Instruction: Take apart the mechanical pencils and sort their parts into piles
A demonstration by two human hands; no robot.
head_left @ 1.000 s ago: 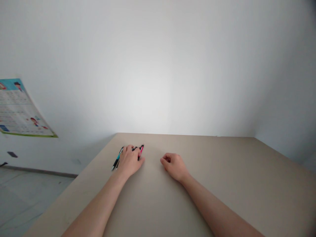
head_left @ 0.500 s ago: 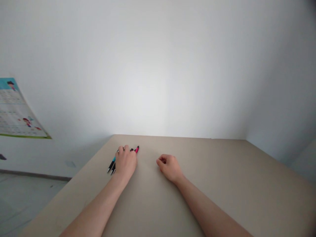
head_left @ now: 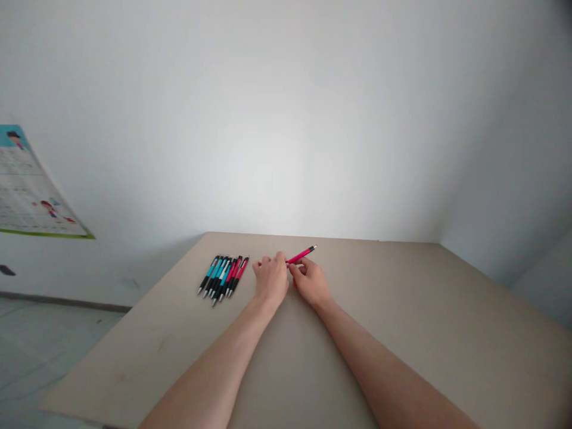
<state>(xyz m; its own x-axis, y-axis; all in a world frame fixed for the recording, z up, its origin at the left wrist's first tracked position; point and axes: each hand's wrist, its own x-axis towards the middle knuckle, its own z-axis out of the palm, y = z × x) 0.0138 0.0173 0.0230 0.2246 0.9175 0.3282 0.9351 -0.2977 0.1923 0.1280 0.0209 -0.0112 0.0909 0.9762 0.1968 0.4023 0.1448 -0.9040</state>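
Observation:
A pink pen (head_left: pixel 300 255) with a dark end lies between my two hands, its far end pointing up and to the right. My left hand (head_left: pixel 272 277) is closed on its near end, and that end is hidden by the fingers. My right hand (head_left: pixel 310 281) has thumb and fingers pinched at the pen's near part, just right of my left hand. Left of both hands, several pens (head_left: pixel 223 277) with blue, pink and black barrels lie side by side on the table, tips toward me.
The beige table (head_left: pixel 402 310) reaches back to a white wall (head_left: pixel 286 119). A poster (head_left: pixel 36 190) hangs on the wall at the left. Beyond the table's left edge the floor (head_left: pixel 44 345) shows.
My left hand has moved right from the row of pens to my right hand, bringing a pink pen. My right hand now touches that pen. The row of pens is uncovered.

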